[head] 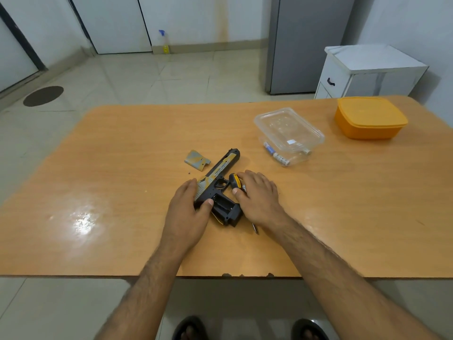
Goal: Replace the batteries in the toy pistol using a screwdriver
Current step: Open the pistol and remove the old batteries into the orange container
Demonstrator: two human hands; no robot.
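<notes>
**Grip bay open, fresh cells far to the right**

The left hand [190, 209] holds the pistol [217, 186] flat on the desk [122, 168], its fingers curled around the rear and the thumb at the open grip. The bay looks empty, as far as I can tell. The right hand [257, 195] covers the screwdriver [235, 181], fingers curled loosely over its handle; the tip shows near the wrist. The pistol's long axis runs away and to the right. Its cover [197, 160] lies just left of the barrel. The batteries [277, 155] lie further away, to the right, under the clear tub [289, 133], so the right hand is nearer to them.
</notes>
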